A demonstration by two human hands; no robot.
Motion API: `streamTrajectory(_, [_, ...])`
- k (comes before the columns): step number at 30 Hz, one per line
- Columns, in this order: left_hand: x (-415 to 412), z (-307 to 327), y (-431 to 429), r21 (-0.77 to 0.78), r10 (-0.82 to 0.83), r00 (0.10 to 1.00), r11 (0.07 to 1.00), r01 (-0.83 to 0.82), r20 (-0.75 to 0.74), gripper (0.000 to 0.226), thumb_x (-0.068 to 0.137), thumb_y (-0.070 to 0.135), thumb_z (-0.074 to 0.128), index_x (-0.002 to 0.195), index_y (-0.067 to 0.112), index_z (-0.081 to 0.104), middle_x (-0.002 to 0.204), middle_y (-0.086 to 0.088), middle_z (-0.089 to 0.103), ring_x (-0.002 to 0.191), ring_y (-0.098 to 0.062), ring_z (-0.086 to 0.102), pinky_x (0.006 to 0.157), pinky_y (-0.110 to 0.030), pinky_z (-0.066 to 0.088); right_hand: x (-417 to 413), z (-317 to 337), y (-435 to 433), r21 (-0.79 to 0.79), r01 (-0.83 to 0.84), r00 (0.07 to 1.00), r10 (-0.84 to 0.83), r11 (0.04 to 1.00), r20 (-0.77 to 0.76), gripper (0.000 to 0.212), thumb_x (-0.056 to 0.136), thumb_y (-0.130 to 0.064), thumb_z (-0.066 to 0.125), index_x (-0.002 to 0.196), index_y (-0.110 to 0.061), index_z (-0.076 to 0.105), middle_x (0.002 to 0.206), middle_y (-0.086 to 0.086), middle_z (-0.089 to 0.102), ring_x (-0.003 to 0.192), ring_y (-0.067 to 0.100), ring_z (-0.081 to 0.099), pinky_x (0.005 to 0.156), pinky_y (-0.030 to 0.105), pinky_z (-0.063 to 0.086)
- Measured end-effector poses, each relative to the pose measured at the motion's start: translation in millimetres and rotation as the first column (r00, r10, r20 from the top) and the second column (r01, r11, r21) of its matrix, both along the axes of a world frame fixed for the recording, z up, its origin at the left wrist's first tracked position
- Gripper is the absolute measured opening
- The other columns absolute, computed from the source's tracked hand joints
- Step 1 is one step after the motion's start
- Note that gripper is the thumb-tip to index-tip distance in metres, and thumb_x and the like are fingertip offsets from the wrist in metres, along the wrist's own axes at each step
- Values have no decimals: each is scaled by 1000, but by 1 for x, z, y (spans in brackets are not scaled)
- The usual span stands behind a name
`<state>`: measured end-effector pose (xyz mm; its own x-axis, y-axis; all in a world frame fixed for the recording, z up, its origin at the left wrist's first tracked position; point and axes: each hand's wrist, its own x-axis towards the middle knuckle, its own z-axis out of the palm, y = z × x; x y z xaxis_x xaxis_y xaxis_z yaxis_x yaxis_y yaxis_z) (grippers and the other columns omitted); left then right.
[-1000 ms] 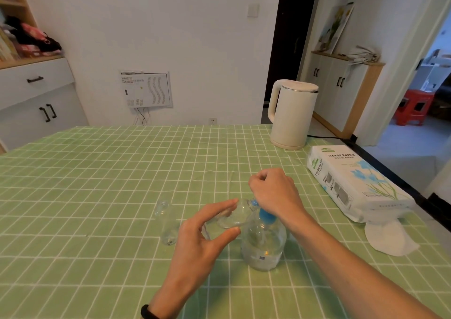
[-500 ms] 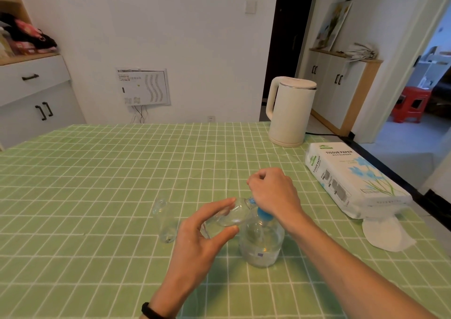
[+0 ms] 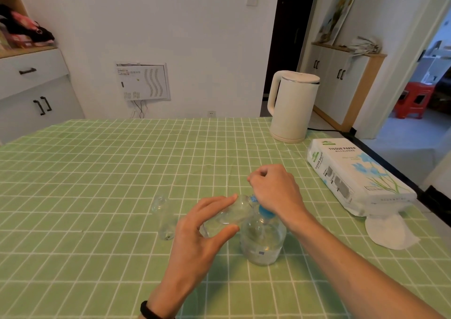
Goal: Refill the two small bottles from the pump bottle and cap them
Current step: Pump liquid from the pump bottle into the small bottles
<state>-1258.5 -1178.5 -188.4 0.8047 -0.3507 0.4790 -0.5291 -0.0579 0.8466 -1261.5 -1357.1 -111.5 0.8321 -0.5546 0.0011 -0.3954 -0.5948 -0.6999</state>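
A clear pump bottle (image 3: 263,243) with a blue pump head stands on the green checked tablecloth (image 3: 97,177). My right hand (image 3: 275,189) rests curled on top of the pump head and hides most of it. My left hand (image 3: 202,230) pinches a small clear bottle (image 3: 234,212) between thumb and fingers, tilted, with its mouth at the blue spout. A second small clear bottle (image 3: 164,217) stands upright and uncapped to the left, apart from both hands. No caps are visible.
A white electric kettle (image 3: 291,106) stands at the table's far right. A tissue paper pack (image 3: 356,179) lies along the right edge, with a loose tissue (image 3: 390,230) in front of it. White cabinets stand at the far left.
Both hands hold the same positions around the pump and the tilted bottle. Only the camera view has shifted slightly.
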Motion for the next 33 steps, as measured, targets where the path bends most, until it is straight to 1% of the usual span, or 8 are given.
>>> streamTrajectory(2, [-1,-2,0,5,4,1000,1000,-4,-11,54,77,23,88,126,41,75,123,20,73,120,-5,68,101,-8,46,-3,1,1,8,2,1000,-2,1000,-12,30,98,-21,55,97,-3,78,110,8,83,90,35,76,89,50,63])
streamTrajectory(6, [-1,-2,-1,25,7,1000,1000,-6,-14,59,78,15,90,127,43,73,122,18,74,119,-8,69,103,-11,47,-2,0,1,3,3,1000,-3,1000,-9,30,98,-22,55,86,0,72,111,5,84,91,36,77,88,51,63])
streamTrajectory(9, [-2,0,0,29,7,1000,1000,-6,-18,57,79,14,90,127,40,75,121,17,74,119,-10,69,103,-11,47,-1,-3,-1,3,13,1000,-13,1000,-1,34,98,-23,54,72,-5,65,84,3,78,75,33,70,78,41,61])
streamTrajectory(11, [-4,3,0,35,5,1000,999,-4,-21,56,80,15,89,128,41,74,122,17,74,119,-10,69,102,-10,47,-1,-3,0,-10,12,1000,-12,1000,10,38,98,-22,54,61,-16,48,60,0,54,60,27,50,64,37,45])
streamTrajectory(13, [-4,6,1,38,3,1000,999,-2,-11,57,80,15,89,127,43,74,123,20,73,120,-7,68,102,-9,46,1,-1,1,-24,1,1000,0,1000,11,39,98,-23,55,62,-20,42,58,0,44,59,25,43,62,36,38])
streamTrajectory(19, [-5,8,0,15,-5,1000,1000,5,-10,56,80,16,89,126,45,73,122,20,74,118,-9,69,100,-9,47,0,2,1,-18,-12,1000,12,1000,20,41,100,-24,55,61,-16,47,61,2,52,61,30,49,68,42,50])
streamTrajectory(27, [-2,-2,-2,-5,-39,997,999,39,-69,52,80,11,88,124,35,76,122,16,76,120,-11,70,103,-14,49,-3,2,5,10,-1,1000,1,1000,-19,31,100,-22,53,93,-5,78,99,4,82,88,36,75,85,49,62])
streamTrajectory(33, [-3,1,-1,11,-31,997,999,32,-69,52,80,10,88,124,34,76,121,18,76,119,-9,70,101,-11,47,0,-4,1,-5,9,1000,-9,1000,0,37,101,-22,55,66,-10,60,69,4,71,62,29,56,71,44,56])
